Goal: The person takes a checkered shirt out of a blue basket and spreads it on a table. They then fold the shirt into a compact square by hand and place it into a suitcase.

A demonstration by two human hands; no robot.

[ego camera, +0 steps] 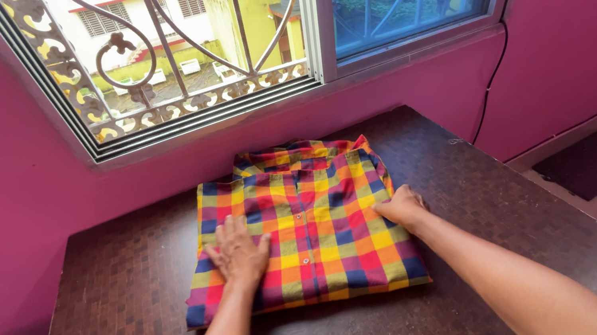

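Head view, folded plaid shirt (308,222) collar toward window, left hand (239,254), right hand (402,205) flat, open, gripping nothing

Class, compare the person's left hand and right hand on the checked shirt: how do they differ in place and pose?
The left hand lies flat, fingers spread, well on the shirt; the right hand sits at the shirt's right edge, fingers curled. The left hand is nearer the front hem than the right hand. Both press on the shirt.
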